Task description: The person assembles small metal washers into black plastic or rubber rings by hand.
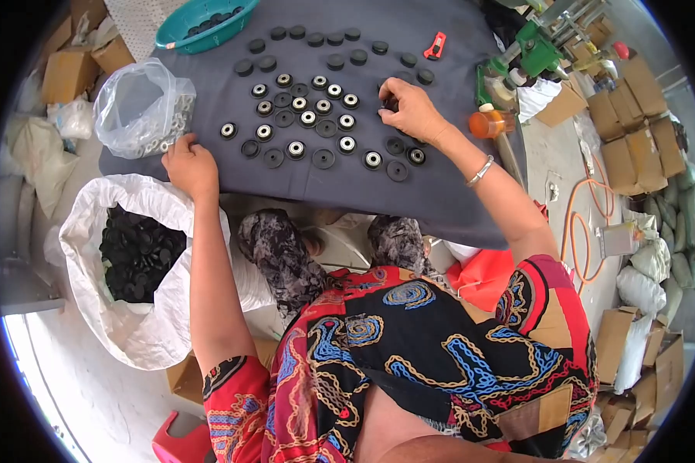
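My right hand [413,112] pinches a dark round piece, probably a black plastic disc [391,102], over the right side of the cloth-covered table. At the table's left edge my left hand [191,166] has its fingers curled against a clear plastic bag [135,108] of silvery ring-shaped parts; whatever they grip is hidden. Between my hands lie several black discs with a metal bearing seated in the middle [308,119]. Among them are black discs without a bearing [323,159]. Farther back, thicker black discs [358,57] lie in loose rows.
A white woven sack [131,339] full of black discs stands at the left. A teal basin [208,36] with dark pieces sits at the back left. A red cutter [435,46], a green hand press [534,48] and an orange bottle [489,123] are on the right.
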Motion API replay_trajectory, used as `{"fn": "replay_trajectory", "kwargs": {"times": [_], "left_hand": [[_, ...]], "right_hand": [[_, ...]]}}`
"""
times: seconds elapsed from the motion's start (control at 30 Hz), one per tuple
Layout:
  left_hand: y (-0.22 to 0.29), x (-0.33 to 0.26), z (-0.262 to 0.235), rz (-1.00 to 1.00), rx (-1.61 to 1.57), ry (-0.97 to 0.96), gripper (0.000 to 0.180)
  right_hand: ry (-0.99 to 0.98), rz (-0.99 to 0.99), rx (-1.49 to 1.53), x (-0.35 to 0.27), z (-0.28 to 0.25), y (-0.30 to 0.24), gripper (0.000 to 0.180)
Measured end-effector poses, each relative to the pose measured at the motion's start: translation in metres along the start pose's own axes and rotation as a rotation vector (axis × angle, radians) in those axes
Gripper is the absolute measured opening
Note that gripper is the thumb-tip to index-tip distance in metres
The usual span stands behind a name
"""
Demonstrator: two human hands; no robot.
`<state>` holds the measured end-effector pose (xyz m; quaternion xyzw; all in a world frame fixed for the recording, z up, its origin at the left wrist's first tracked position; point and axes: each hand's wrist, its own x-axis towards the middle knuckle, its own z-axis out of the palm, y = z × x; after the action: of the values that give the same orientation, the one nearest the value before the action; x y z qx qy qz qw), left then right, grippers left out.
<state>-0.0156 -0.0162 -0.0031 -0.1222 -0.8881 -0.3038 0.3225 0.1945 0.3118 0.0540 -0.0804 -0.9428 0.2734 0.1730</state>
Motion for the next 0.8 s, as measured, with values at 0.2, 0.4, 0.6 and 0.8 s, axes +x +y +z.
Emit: {"fn": "replay_trajectory", "kwargs": {"times": [0.2, 0.4, 0.6, 0.8], "left_hand": [[-0.002, -0.001, 0.002, 0.0, 0.024, 0.006, 0.019], [-0.006, -0.001, 0.002, 0.013, 0.025, 0.012, 0.02], [-0.006, -0.001, 0.001, -0.034, 0.038, -0.052, 0.023], [-0.008, -0.001, 0.003, -0.032, 0.045, -0.061, 0.024]], "right_hand": [[-0.159, -0.044, -0.385, -0.001, -0.009, -0.005, 0.032], [-0.224, 0.004, -0.369, 0.004, -0.021, -0.002, 0.033], [-0.199, 0.051, -0.254, -0.027, -0.052, -0.009, 0.034], [-0.296, 0.076, -0.341, -0.032, -0.043, -0.015, 0.035]]}}
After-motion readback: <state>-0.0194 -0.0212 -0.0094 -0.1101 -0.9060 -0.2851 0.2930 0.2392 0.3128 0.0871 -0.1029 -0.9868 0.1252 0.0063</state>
